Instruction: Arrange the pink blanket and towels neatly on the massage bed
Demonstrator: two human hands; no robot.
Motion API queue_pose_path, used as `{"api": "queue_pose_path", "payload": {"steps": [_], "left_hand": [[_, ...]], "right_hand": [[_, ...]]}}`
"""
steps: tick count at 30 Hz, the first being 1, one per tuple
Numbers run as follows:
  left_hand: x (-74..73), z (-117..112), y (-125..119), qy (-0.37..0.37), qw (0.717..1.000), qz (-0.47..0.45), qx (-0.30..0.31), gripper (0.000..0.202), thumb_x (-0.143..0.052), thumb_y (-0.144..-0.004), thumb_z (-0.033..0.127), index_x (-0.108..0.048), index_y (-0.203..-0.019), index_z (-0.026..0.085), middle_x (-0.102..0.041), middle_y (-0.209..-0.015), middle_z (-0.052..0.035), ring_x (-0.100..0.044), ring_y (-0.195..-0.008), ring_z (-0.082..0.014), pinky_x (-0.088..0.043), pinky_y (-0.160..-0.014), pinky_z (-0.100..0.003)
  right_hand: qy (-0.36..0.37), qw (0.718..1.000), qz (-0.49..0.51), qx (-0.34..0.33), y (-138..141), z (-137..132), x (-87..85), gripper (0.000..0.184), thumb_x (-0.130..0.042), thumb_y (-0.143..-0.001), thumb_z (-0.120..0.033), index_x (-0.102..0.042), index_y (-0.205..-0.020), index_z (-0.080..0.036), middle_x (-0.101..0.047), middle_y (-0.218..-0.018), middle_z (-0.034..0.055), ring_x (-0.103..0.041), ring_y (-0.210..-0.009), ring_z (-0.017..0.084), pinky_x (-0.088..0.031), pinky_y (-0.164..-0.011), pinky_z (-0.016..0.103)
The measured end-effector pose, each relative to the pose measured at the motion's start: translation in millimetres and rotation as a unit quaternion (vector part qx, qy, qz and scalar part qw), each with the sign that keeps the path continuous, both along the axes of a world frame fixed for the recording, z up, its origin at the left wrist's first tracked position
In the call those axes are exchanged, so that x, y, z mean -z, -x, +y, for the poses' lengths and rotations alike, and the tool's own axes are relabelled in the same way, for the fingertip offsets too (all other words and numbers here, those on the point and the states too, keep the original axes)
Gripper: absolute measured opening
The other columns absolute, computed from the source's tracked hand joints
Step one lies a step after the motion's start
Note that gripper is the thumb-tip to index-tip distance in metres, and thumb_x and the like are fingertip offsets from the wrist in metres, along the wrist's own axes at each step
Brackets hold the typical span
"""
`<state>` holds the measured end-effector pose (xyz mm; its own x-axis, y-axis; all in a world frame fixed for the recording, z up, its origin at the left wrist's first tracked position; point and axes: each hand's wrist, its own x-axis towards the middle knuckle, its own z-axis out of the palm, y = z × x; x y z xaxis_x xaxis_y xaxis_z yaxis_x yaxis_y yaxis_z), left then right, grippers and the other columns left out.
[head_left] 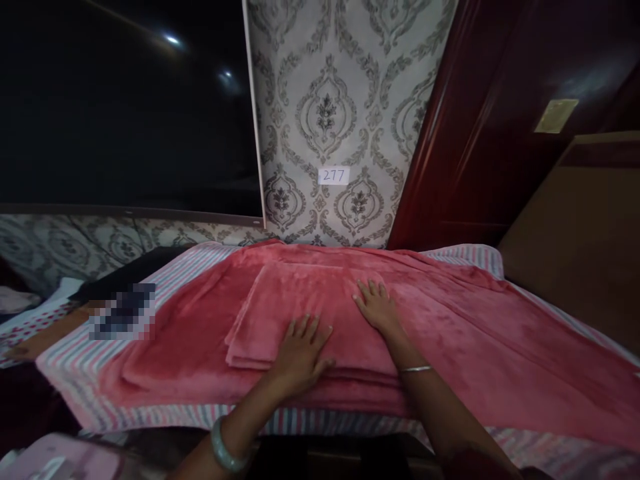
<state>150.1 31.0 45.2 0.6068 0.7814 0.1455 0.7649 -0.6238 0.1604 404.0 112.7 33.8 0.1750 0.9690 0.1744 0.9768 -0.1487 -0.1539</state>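
A plush coral-pink blanket (180, 333) spreads over the table, its middle folded into a thick rectangular stack (280, 287). On the front part of that stack rests my left hand (303, 353), fingers spread, with a pale bangle at the wrist. My right hand (375, 307) lies flat near the stack's right back corner, fingers apart, a thin silver bracelet on that wrist. Both palms press on the plush surface and neither hand grips it. The right side of the blanket stretches out in a single wide spread with shallow creases.
A striped cloth (175, 417) covers the table beneath. At the left lies a pixelated dark object (125, 312). A large dark screen (125, 113) and a wall label reading 277 (334, 175) are behind. A brown cardboard-like panel (580, 247) stands at right; a pink case (65, 457) sits lower left.
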Motion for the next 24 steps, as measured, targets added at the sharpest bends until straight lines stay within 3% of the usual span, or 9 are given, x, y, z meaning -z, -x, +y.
{"api": "queue_pose_path", "payload": {"steps": [2, 5, 7, 9, 11, 14, 18, 24], "left_hand": [[-12.7, 1, 4, 0.024, 0.999, -0.003, 0.035, 0.060, -0.046, -0.095, 0.057, -0.049, -0.146, 0.027, -0.045, -0.154, -0.0116, -0.039, -0.144, -0.0325, -0.033, -0.117, -0.053], [-46.0, 34, 6, 0.046, 0.996, -0.031, 0.073, 0.047, -0.036, -0.100, 0.048, -0.062, -0.133, 0.025, -0.064, -0.136, -0.0081, -0.059, -0.125, -0.0240, -0.045, -0.107, -0.039], [-67.2, 70, 7, 0.000, 0.998, -0.056, 0.028, 0.049, -0.034, -0.101, 0.043, -0.059, -0.135, 0.020, -0.061, -0.140, -0.0102, -0.056, -0.128, -0.0232, -0.041, -0.111, -0.037], [-77.9, 107, 12, -0.031, 0.997, -0.025, -0.063, 0.053, -0.034, -0.100, 0.044, -0.052, -0.142, 0.016, -0.050, -0.149, -0.0148, -0.045, -0.139, -0.0277, -0.032, -0.117, -0.045], [-73.8, 135, 19, -0.029, 0.988, 0.018, -0.153, 0.061, -0.037, -0.099, 0.048, -0.041, -0.150, 0.016, -0.036, -0.159, -0.0163, -0.028, -0.148, -0.0330, -0.020, -0.120, -0.058], [-47.9, 152, 33, 0.001, 0.975, 0.047, -0.216, 0.065, -0.035, -0.098, 0.052, -0.035, -0.154, 0.018, -0.024, -0.164, -0.0174, -0.016, -0.152, -0.0386, -0.022, -0.115, -0.068], [-20.1, 153, 42, 0.005, 0.972, 0.042, -0.232, 0.066, -0.028, -0.098, 0.054, -0.029, -0.156, 0.022, -0.016, -0.166, -0.0146, -0.010, -0.153, -0.0369, -0.027, -0.113, -0.067], [-17.4, 159, 41, 0.007, 0.969, 0.051, -0.240, 0.067, -0.028, -0.097, 0.056, -0.029, -0.157, 0.025, -0.016, -0.166, -0.0121, -0.010, -0.153, -0.0354, -0.027, -0.115, -0.064]], "right_hand": [[-0.008, 1.000, 0.002, 0.000, 0, 0, 1.1, 0.059, -0.030, -0.102, -0.052, -0.033, -0.156, -0.029, -0.026, -0.164, 0.0096, -0.023, -0.149, 0.035, -0.023, -0.115, 0.061], [-0.006, 1.000, 0.007, 0.007, 1, 0, 0.4, 0.059, -0.030, -0.102, -0.052, -0.032, -0.157, -0.030, -0.025, -0.164, 0.0088, -0.021, -0.149, 0.036, -0.022, -0.115, 0.062], [0.000, 1.000, 0.009, 0.007, 2, -1, -0.8, 0.059, -0.031, -0.102, -0.051, -0.031, -0.157, -0.029, -0.024, -0.164, 0.0084, -0.020, -0.150, 0.036, -0.023, -0.115, 0.061], [0.003, 1.000, 0.009, 0.006, 2, -1, -1.9, 0.059, -0.032, -0.102, -0.050, -0.031, -0.157, -0.028, -0.024, -0.165, 0.0085, -0.020, -0.150, 0.037, -0.025, -0.115, 0.060], [0.002, 1.000, 0.008, 0.004, 2, -2, -2.2, 0.058, -0.032, -0.103, -0.050, -0.032, -0.157, -0.027, -0.024, -0.164, 0.0084, -0.021, -0.149, 0.037, -0.027, -0.114, 0.059], [-0.004, 1.000, 0.005, 0.003, 1, -1, -1.0, 0.058, -0.032, -0.103, -0.049, -0.033, -0.156, -0.028, -0.025, -0.164, 0.0082, -0.021, -0.149, 0.037, -0.029, -0.113, 0.059], [-0.004, 1.000, -0.003, 0.000, 1, -1, 0.6, 0.058, -0.033, -0.103, -0.049, -0.032, -0.157, -0.028, -0.026, -0.164, 0.0083, -0.021, -0.149, 0.037, -0.029, -0.113, 0.058], [0.052, 0.998, 0.002, 0.020, 5, -3, -18.4, 0.058, -0.033, -0.103, -0.049, -0.030, -0.157, -0.029, -0.024, -0.165, 0.0078, -0.018, -0.150, 0.036, -0.022, -0.116, 0.061]]}}
